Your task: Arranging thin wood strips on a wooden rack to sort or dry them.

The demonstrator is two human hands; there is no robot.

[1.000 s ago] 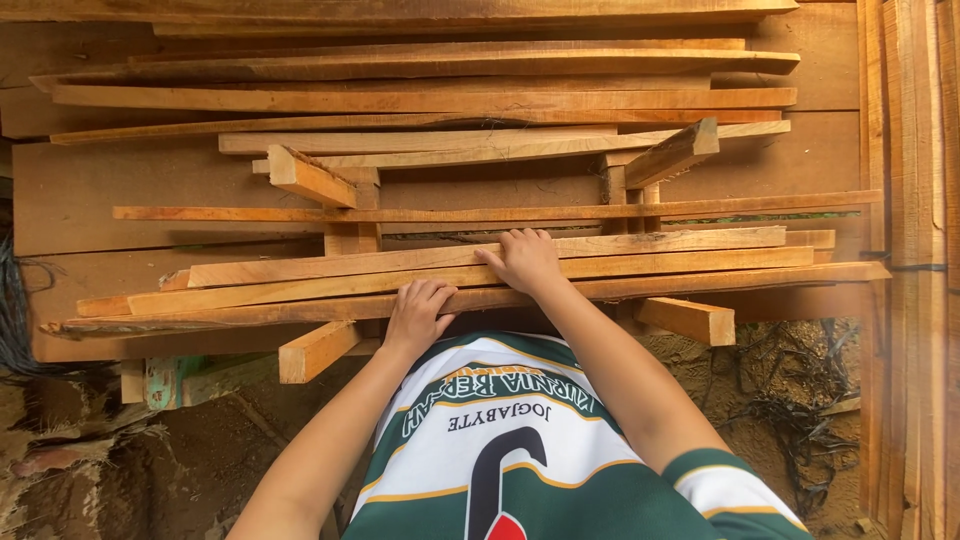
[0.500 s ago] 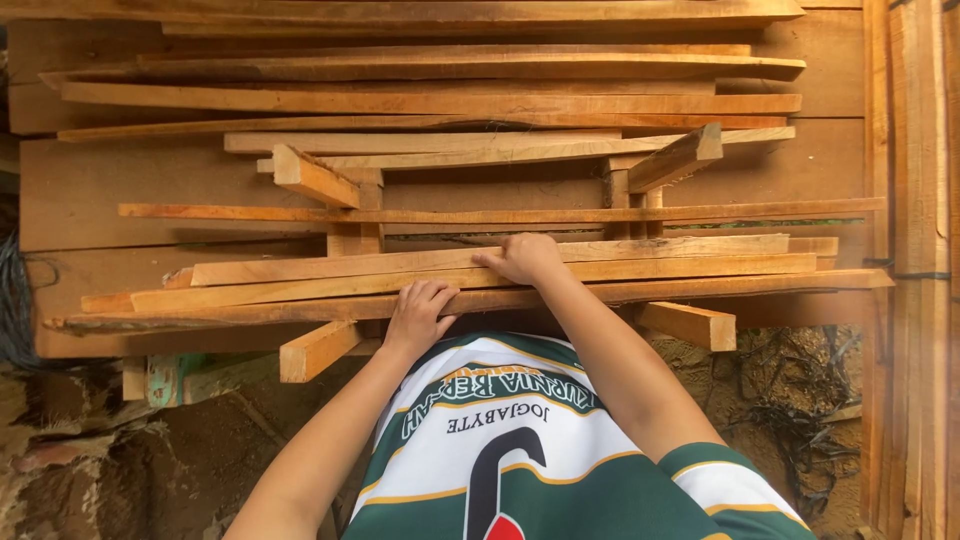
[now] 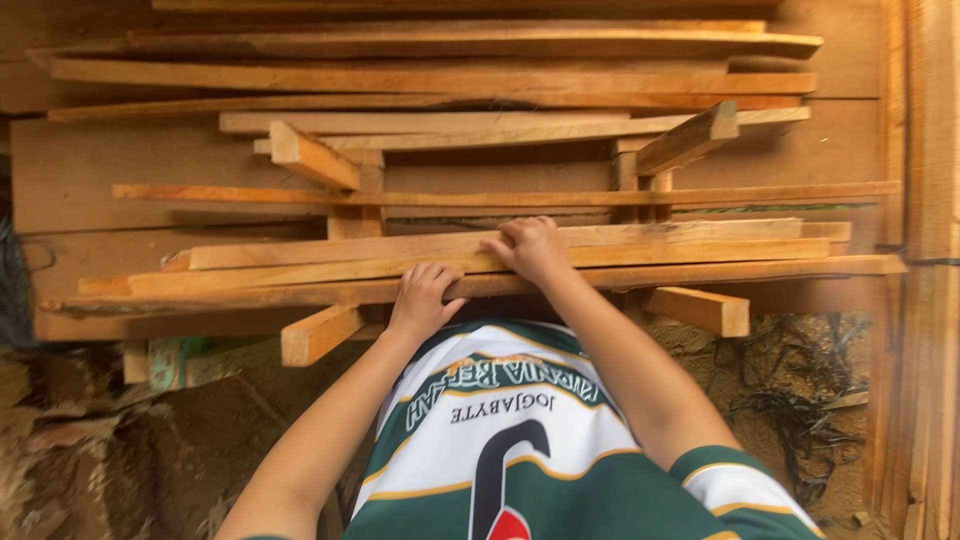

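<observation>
Fingers to stack. The fingers of the left hand (image 3: 425,300) are curled over the near edge of the lowest long strip (image 3: 700,272); the grip is closed on that edge, the thumb lying toward the body. The fingers of the right hand (image 3: 530,248) are spread flat and pressed down on the upper plank (image 3: 680,236); nothing is enclosed by them, and whether the thumb hooks under the plank's near edge cannot be told.

Position. Both boards lie at the near edge of a rough timber rack (image 3: 690,310), on top of two short cross-bearers whose sawn ends project toward the viewer. Further planks are stacked in tiers toward the far edge, with a pale batten (image 3: 310,155) and a second batten (image 3: 690,135) resting askew across the middle tier.

Orientation. The long axis of the held boards runs left to right, parallel to the rack's near edge, tilted very slightly upward toward the right. The right ends reach nearly to the upright boards (image 3: 930,250) at the right side.

Progress. The boards are judged to be only contacted, not lifted: both rest fully on the stack, flush with their neighbours. Drawing one clear of the pile appears not yet begun.
</observation>
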